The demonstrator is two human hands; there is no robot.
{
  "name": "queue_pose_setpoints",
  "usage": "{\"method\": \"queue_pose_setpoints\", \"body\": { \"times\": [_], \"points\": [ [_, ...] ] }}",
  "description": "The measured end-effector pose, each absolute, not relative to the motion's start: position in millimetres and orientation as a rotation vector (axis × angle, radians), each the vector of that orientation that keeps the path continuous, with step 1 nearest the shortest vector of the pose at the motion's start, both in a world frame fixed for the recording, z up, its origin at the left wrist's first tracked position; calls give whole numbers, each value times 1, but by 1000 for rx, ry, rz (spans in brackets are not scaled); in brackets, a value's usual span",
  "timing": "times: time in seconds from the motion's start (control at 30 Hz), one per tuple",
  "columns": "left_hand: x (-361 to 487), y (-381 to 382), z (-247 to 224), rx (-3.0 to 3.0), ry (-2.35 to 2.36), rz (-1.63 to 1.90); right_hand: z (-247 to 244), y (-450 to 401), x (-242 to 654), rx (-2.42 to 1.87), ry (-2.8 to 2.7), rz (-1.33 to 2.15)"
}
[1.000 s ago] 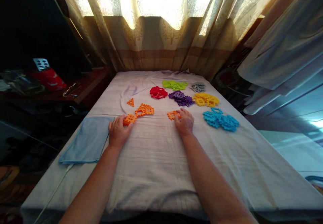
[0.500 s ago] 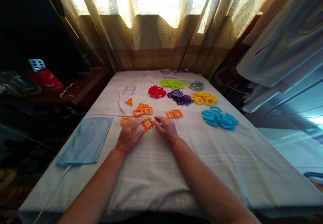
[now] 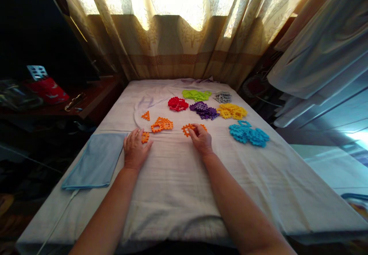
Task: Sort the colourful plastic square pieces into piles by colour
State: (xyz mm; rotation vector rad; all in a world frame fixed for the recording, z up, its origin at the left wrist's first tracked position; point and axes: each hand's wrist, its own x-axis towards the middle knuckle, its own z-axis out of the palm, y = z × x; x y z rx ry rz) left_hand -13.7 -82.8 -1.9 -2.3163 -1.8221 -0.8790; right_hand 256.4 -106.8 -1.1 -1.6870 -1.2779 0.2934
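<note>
1. The left hand [image 3: 135, 151] lies low over the table [image 3: 172, 197], palm down, its thumb held apart from the fingers. An orange toothed piece [image 3: 145, 137] shows between the thumb and fingers; whether the fingertips touch it cannot be told.
2. The right hand [image 3: 202, 140] pinches an orange frame piece [image 3: 186, 129] between thumb and fingers, with the piece sticking out on the left side of the hand. A bit of another orange piece [image 3: 204, 127] shows just behind the fingers, mostly hidden.
3. A folded light-blue cloth [image 3: 93, 163] lies to the left of the left hand, and a pale cable [image 3: 59, 218] runs from its near edge toward the front of the table.
4. A heap of blue pieces [image 3: 248, 133] lies to the right of the right hand, well apart from it.
5. Beyond and between the hands, a small orange cluster [image 3: 161, 125] lies with its pieces overlapping. A single orange triangle [image 3: 146, 115] lies flat a little farther off to the left.
6. Past these, a yellow heap [image 3: 232, 111], a purple heap [image 3: 204, 110] and a red heap [image 3: 178, 103] form an uneven row, right to left; the yellow and purple ones lie close together.
7. Farther still, a grey heap [image 3: 222, 97] sits to the right of a lime-green heap [image 3: 197, 95].
8. A patterned curtain [image 3: 172, 48] hangs behind the table's far edge, with light coming through its upper part.
</note>
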Motion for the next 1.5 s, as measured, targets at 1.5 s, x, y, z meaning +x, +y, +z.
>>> {"method": "queue_pose_setpoints", "body": {
  "times": [1.5],
  "points": [
    [9,-97,-4,-2703,-1119,-1044,-7,-116,205,-1395,-1476,737]
  ]
}}
